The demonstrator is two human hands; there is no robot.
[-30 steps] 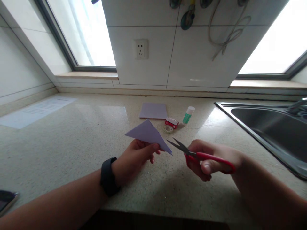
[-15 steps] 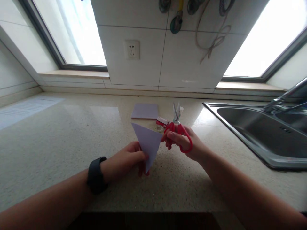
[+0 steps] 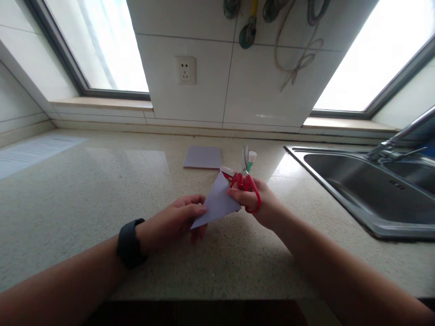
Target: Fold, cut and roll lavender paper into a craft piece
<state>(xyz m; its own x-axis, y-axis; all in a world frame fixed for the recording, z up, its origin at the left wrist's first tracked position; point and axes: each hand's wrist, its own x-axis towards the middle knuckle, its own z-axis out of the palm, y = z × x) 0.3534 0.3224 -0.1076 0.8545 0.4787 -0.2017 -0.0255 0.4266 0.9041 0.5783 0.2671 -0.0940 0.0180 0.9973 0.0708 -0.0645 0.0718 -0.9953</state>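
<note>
1. Step in hand: I judge this a repositioning step ahead of a cut. My left hand pinches the lower left corner of the pale lilac folded paper triangle, thumb on top.
2. My right hand is curled around the red-handled steel scissors, and its thumb also presses the triangle's right edge.
3. Location: the triangle is held just above the speckled stone table, between both hands, in front of a flat lilac paper sheet.
4. Orientation: the triangle's long axis runs from lower left to upper right, apex pointing away from me. The scissor blades point up and away, nearly closed.
5. Next move, by my judgement: it calls for turning the blades toward a paper edge while the left pinch holds firm.
</note>
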